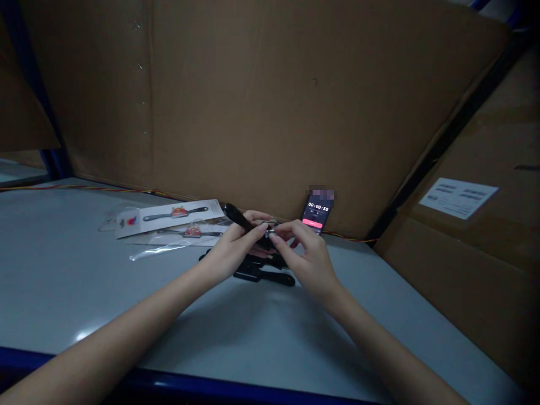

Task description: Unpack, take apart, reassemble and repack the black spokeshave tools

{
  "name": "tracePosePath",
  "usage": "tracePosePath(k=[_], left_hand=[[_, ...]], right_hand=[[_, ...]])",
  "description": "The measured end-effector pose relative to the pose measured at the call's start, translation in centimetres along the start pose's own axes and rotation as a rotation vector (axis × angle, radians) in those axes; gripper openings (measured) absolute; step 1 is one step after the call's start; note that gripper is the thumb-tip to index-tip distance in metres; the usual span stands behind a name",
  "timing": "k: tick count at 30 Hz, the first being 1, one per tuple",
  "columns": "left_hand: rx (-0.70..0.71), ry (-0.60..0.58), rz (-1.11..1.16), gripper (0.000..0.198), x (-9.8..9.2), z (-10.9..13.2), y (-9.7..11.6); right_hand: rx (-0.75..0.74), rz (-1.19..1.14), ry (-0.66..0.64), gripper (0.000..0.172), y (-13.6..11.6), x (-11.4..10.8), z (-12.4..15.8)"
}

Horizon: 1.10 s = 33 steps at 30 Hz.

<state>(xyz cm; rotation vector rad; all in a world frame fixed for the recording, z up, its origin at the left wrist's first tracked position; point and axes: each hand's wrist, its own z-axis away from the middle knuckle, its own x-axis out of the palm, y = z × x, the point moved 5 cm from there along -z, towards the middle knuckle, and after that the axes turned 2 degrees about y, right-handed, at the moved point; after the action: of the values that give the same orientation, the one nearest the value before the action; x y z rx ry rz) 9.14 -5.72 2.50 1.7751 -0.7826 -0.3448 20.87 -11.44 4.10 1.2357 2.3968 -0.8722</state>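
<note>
My left hand is closed around a black-handled tool, its handle tilted up to the left. My right hand is closed too, thumb and fingertips pinching at a small shiny part by the left thumb. What that part is I cannot make out, and the fingers hide most of the tool's other end. Below the hands lies a black flat-headed tool with a pale slit-like line across its head and a handle pointing right. More black pieces are partly hidden behind it.
Left of the hands, printed cards picturing a tool lie with clear plastic wrapping. A phone showing a timer leans at the back. Cardboard walls the grey table; a thin cable runs along the rear.
</note>
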Motion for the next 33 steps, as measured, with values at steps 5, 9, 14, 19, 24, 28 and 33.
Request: tracePosePath(k=[5,9,14,19,24,28,33], left_hand=[[-0.004,0.014,-0.002,0.025,0.0,0.1,0.0],[-0.025,0.041,0.009,0.027,-0.3,0.0,-0.1],[-0.052,0.077,0.090,0.029,-0.8,-0.3,-0.2],[-0.118,0.021,0.140,0.026,-0.5,-0.3,-0.8],[-0.214,-0.023,0.239,0.029,-0.5,-0.2,-1.3],[-0.269,-0.048,0.281,0.029,-0.4,-0.1,-1.7],[-0.314,-0.081,0.294,0.031,-0.1,-0.2,-2.6]], right_hand=[[-0.156,0.002,0.038,0.011,-1.2,0.0,0.4],[-0.242,0.048,0.023,0.007,-1.9,0.2,0.8],[-0.115,0.009,0.049,0.010,-0.8,0.2,0.7],[0.012,0.002,0.010,0.016,0.8,0.7,0.4],[-0.091,0.103,0.005,0.016,1.2,0.6,0.3],[-0.073,0.035,0.026,0.013,1.0,0.4,0.4],[-0.121,0.030,-0.043,0.011,-0.1,0.9,0.6]])
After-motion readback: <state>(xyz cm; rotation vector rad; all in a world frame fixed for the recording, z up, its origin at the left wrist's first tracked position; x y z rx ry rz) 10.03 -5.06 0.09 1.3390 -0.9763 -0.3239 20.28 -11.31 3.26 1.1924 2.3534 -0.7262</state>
